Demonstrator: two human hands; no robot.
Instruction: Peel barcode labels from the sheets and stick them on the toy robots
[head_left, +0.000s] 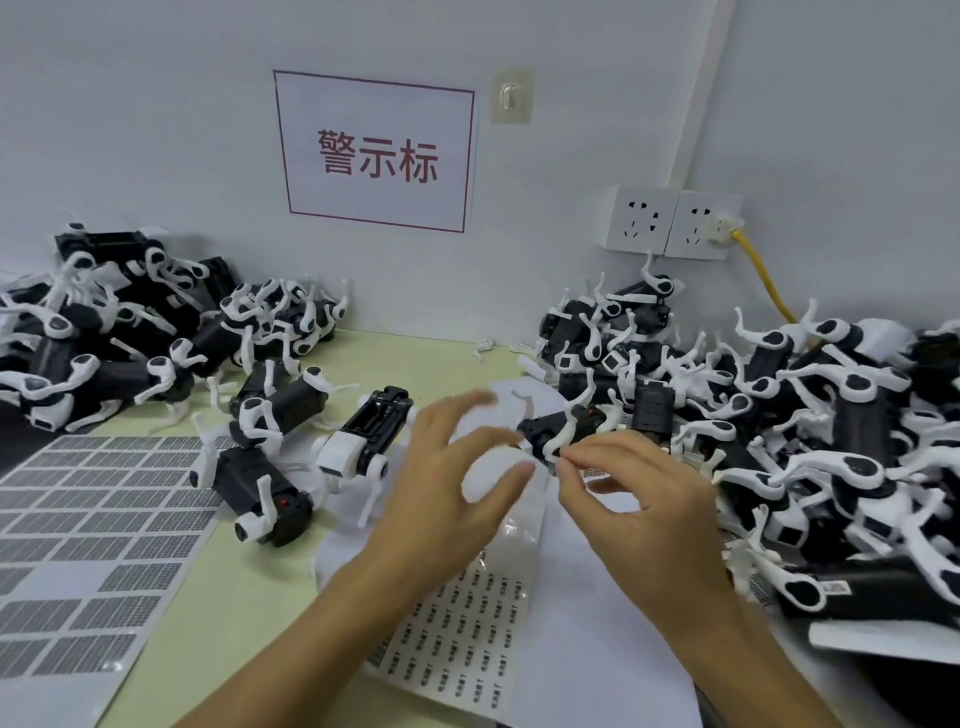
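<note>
Our right hand (639, 493) has thumb and forefinger pressed together, seemingly pinching a tiny barcode label (too blurred to confirm) just beside the toy robot (563, 428) at 12 o'clock of it; left hand (452, 467) hovers, fingers spread, holding nothing. Labels look flimsy and sticky, so we'd take them by one corner; robots look light, stiff plastic with thin legs, so grip the body. No containers: label sheet (462, 644) at 6 o'clock, another sheet (93, 519) at 9, robot piles (779, 415) on the surface (249, 597).

Two bare forearms are seen, each ending in a bare hand: the left hand (457, 467) and the right hand (639, 499). No sleeves, gloves, rings or watch are worn. Short, unpainted nails are shown on the fingers (522, 470).
</note>
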